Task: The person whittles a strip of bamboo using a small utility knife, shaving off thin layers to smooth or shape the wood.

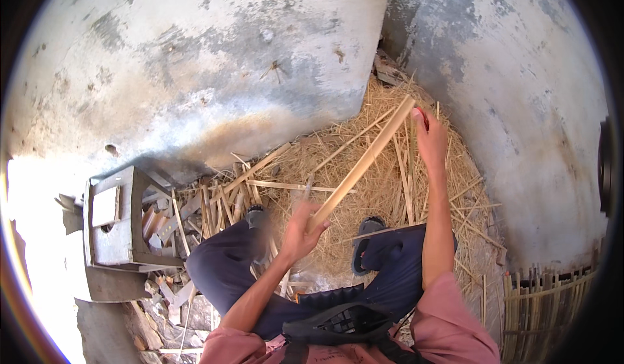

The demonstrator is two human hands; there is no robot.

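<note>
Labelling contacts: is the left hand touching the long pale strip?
Touching. Head view: the left hand holds the long pale strip by its lower end.

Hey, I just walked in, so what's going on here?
A person's left hand grips the near end of a long, pale strip slanting up to the right. The right hand is beside its far end; whether it touches is hard to tell. Loose straw-coloured shavings lie beneath.

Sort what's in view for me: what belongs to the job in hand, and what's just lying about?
In the job:
pale strip
left hand, on its lower end
right hand, by its upper end

Apparently lying about:
shavings
loose sticks
boxlike stand
rubble
</note>
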